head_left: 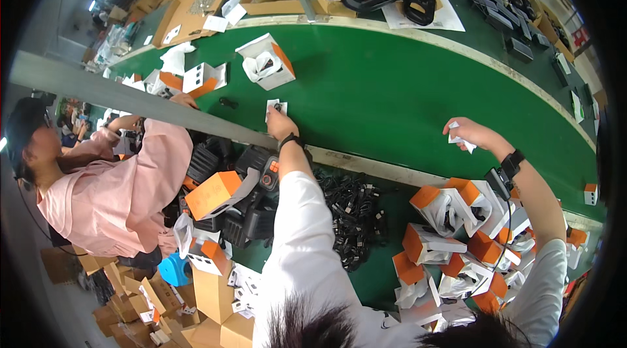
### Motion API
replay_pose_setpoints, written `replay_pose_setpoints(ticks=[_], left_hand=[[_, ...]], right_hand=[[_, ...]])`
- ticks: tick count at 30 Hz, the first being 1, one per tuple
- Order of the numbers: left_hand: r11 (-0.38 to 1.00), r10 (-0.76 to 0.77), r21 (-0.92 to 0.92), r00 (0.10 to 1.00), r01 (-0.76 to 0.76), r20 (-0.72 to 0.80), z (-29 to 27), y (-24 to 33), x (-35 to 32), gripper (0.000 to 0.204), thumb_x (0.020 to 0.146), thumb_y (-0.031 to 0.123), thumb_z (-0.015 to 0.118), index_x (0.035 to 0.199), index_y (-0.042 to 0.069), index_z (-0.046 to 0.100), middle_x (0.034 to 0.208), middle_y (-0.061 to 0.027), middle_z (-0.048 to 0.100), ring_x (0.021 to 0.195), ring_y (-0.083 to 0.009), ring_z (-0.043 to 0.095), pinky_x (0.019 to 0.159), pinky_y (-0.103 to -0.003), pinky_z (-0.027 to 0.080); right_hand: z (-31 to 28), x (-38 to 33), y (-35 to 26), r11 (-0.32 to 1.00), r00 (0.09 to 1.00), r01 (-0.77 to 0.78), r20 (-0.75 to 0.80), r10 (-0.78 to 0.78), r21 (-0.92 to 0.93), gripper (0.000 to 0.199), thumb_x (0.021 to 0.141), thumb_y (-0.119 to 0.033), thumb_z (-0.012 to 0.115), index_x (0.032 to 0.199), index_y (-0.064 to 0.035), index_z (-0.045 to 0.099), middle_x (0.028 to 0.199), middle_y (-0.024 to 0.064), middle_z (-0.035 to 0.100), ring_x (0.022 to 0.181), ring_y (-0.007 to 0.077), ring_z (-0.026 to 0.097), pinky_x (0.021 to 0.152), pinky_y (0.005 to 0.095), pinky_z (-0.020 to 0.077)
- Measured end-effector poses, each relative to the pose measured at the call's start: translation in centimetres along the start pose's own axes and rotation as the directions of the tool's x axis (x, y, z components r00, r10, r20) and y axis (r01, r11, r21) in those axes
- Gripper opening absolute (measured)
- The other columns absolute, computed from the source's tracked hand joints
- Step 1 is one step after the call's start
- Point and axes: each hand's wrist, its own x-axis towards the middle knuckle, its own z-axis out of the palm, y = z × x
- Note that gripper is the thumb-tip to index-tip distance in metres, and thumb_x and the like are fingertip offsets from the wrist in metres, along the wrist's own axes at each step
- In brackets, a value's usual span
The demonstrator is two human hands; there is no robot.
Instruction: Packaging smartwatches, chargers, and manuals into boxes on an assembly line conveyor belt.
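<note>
My left hand point(282, 127) reaches over the green work surface, its fingers closed at the edge of a small white paper point(268, 107). A small dark item point(278, 107) lies against that paper; its kind is too small to make out. Farther to the right, my right hand point(475, 133) pinches a crumpled white slip of paper point(461, 144) above the green surface. An open white-and-orange box point(282, 72) with white wrapping inside stands beyond my left hand. To the left of that hand lies a small black coiled item point(228, 102).
A pile of black cables point(353, 217) lies between my arms. Several opened orange-and-white boxes point(450, 243) crowd the right side. Black cases point(251, 220) sit left of my left arm. A grey metal bar point(144, 96) crosses the view near a person in pink point(117, 184).
</note>
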Motion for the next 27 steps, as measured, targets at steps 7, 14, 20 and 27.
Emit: replay_pose_setpoints(ticks=[7, 14, 20, 27], left_hand=[[0.88, 0.436, -0.336, 0.85, -0.334, 0.296, -14.1, 5.5, -7.2, 0.04, 0.083, 0.036, 0.053, 0.098, -0.002, 0.052, 0.087, -0.0234, 0.059, 0.085, -0.0405, 0.055, 0.071, -0.043, 0.044], [0.993, -0.014, 0.076, 0.547, -0.092, 0.837, -34.6, -12.9, -16.4, 0.042, 0.076, 0.025, 0.063, 0.105, -0.003, 0.054, 0.078, -0.0158, 0.061, 0.069, -0.0217, 0.057, 0.065, -0.033, 0.045], [0.812, -0.583, 0.542, 0.34, 0.218, 0.738, -34.9, -31.8, -23.9, 0.046, 0.071, 0.032, 0.067, 0.095, -0.006, 0.056, 0.069, -0.0111, 0.059, 0.059, -0.0197, 0.054, 0.054, -0.033, 0.044], [0.814, -0.239, -0.175, 0.594, 0.554, 0.768, -30.7, -25.1, -23.1, 0.04, 0.079, 0.024, 0.06, 0.108, -0.003, 0.049, 0.074, -0.0043, 0.054, 0.057, -0.0099, 0.048, 0.049, -0.023, 0.039]], right_hand=[[-0.8, -1.9, -0.1, 0.981, 0.994, 0.111, 0.041, -0.105, -0.16, 0.024, 0.074, -0.018, 0.049, 0.093, -0.003, 0.054, 0.067, 0.0039, 0.051, 0.046, 0.0103, 0.048, 0.04, 0.0229, 0.0388], [-0.6, -4.3, -3.8, 0.964, 0.978, 0.208, 0.046, -0.203, -0.165, 0.028, 0.073, -0.022, 0.05, 0.097, -0.007, 0.053, 0.073, 0.0013, 0.053, 0.055, 0.0082, 0.05, 0.047, 0.0192, 0.0414], [1.4, -5.4, -4.9, 0.948, 0.965, 0.253, 0.115, -0.235, -0.19, 0.03, 0.073, -0.022, 0.051, 0.098, -0.0069, 0.053, 0.079, 0.0029, 0.053, 0.062, 0.0078, 0.052, 0.05, 0.0199, 0.043], [2.6, -7.4, -4.7, 0.95, 0.978, 0.19, 0.128, -0.162, -0.248, 0.029, 0.071, -0.017, 0.049, 0.099, -0.0068, 0.053, 0.078, 0.0036, 0.053, 0.061, 0.0093, 0.052, 0.049, 0.0207, 0.0436]])
